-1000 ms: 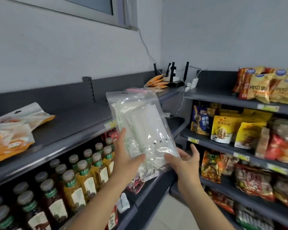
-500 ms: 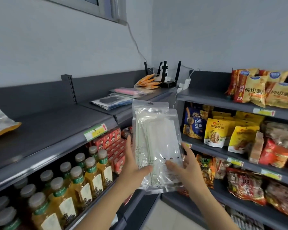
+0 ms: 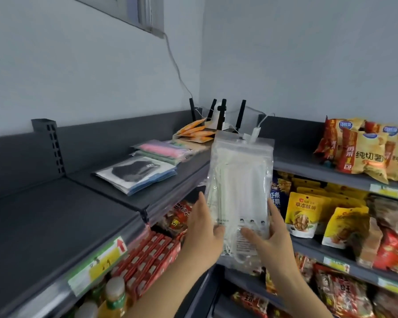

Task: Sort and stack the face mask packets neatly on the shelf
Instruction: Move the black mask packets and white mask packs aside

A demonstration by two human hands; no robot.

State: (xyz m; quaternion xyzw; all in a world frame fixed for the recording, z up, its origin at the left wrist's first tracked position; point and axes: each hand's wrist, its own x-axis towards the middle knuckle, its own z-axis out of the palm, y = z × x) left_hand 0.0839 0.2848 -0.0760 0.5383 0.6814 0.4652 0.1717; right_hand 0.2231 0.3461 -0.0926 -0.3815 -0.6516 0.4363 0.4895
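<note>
Honestly, left hand (image 3: 202, 228) and right hand (image 3: 272, 235) just pinch the floppy mask packet (image 3: 239, 180) by its bottom, so it might flop and slip.

Mask packets (image 3: 138, 173) lay on the shelf (image 3: 78, 203) before the router (image 3: 221, 115). Farther forward, a held packet (image 3: 238, 191) stood upright between left hand (image 3: 202, 228) and right hand (image 3: 274, 235). Snack bags (image 3: 363, 152) sat right of the router.
</note>
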